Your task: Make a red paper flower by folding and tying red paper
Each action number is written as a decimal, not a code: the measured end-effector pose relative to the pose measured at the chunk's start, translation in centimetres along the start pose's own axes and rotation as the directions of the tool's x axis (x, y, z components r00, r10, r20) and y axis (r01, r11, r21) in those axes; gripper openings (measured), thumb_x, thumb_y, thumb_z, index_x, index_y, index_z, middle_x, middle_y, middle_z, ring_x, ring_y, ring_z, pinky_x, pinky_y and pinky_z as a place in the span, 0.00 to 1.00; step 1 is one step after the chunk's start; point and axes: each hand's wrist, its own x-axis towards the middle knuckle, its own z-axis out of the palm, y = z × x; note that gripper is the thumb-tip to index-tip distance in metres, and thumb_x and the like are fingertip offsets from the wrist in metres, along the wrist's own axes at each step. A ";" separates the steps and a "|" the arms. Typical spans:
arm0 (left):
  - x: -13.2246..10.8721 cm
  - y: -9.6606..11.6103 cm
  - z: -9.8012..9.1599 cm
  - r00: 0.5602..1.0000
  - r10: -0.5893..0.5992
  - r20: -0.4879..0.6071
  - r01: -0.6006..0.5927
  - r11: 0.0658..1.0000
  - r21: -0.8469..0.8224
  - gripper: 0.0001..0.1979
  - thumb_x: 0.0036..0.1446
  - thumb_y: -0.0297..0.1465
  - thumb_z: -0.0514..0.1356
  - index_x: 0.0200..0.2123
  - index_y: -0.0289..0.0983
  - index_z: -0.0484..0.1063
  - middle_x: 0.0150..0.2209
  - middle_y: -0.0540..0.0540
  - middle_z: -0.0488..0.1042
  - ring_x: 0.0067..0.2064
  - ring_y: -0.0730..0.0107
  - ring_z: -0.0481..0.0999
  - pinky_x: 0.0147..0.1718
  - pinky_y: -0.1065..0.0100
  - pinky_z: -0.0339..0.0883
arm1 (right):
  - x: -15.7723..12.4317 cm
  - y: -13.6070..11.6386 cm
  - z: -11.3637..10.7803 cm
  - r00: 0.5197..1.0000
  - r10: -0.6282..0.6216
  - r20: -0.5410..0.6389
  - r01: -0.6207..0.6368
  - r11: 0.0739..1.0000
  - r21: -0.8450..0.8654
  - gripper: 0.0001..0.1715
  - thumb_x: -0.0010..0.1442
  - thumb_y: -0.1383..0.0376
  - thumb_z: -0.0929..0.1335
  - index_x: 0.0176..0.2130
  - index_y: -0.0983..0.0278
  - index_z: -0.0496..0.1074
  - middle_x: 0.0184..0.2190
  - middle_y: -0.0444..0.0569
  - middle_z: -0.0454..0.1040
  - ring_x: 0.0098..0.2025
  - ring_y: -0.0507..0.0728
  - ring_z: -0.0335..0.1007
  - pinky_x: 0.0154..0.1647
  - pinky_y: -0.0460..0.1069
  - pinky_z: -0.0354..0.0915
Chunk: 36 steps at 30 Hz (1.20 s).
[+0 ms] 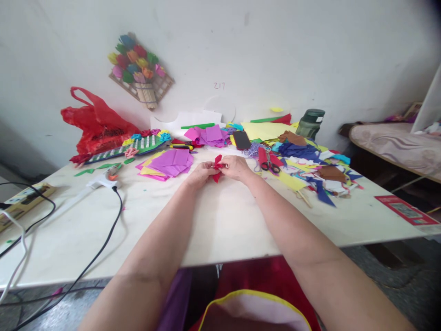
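My left hand (201, 174) and my right hand (237, 167) meet over the middle of the white table (227, 220). Pinched between the fingertips of both is a small piece of folded red paper (217, 176), its pointed ends sticking out above and below. Part of it is hidden behind my fingers. Left of my left hand lies a fanned stack of purple, pink and yellow paper sheets (172, 162). Black-handled scissors (269, 164) rest to the right of my right hand, on red paper.
A white glue gun (103, 180) trails a black cord on the left, near a power strip (25, 202). Colourful scraps (299, 154) heap up at right, with a green bottle (311, 123) behind. A phone (241, 140), a cutter knife (181, 146) and a red bag (96, 122) sit farther back.
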 end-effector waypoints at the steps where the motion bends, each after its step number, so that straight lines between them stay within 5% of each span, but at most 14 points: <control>1: 0.0 0.0 0.1 1.000 -0.007 -0.012 0.007 1.000 0.008 0.13 0.36 0.24 0.64 0.30 0.29 0.70 0.23 0.46 0.73 0.26 0.71 0.73 0.29 0.70 0.66 | 0.0 -0.1 0.0 1.000 -0.012 0.004 0.012 1.000 -0.027 0.12 0.53 0.64 0.63 0.34 0.62 0.75 0.35 0.48 0.75 0.37 0.55 0.68 0.32 0.46 0.56; 10: -0.2 0.1 0.3 1.000 -0.001 -0.014 0.002 0.999 0.051 0.14 0.35 0.26 0.63 0.30 0.29 0.70 0.23 0.46 0.74 0.24 0.73 0.72 0.24 0.73 0.63 | 0.2 0.0 0.3 0.994 0.109 0.026 -0.110 0.994 0.002 0.13 0.53 0.63 0.62 0.34 0.62 0.74 0.33 0.47 0.75 0.34 0.54 0.68 0.30 0.46 0.56; 25: -0.3 0.1 0.5 1.000 0.003 -0.018 0.001 0.970 0.244 0.09 0.38 0.27 0.61 0.28 0.30 0.71 0.22 0.45 0.73 0.23 0.73 0.71 0.23 0.73 0.61 | -0.1 0.0 -0.3 0.997 -0.018 0.079 0.031 0.986 -0.163 0.15 0.54 0.62 0.61 0.34 0.64 0.74 0.36 0.51 0.75 0.39 0.57 0.69 0.34 0.48 0.58; 36: -0.4 0.3 0.3 0.996 -0.030 0.083 0.015 0.985 0.172 0.11 0.39 0.28 0.62 0.29 0.29 0.71 0.23 0.44 0.74 0.23 0.72 0.71 0.22 0.72 0.61 | 0.0 -0.1 -0.1 0.997 0.020 0.081 -0.013 0.996 -0.086 0.13 0.54 0.64 0.61 0.35 0.62 0.73 0.36 0.48 0.75 0.38 0.55 0.69 0.34 0.47 0.57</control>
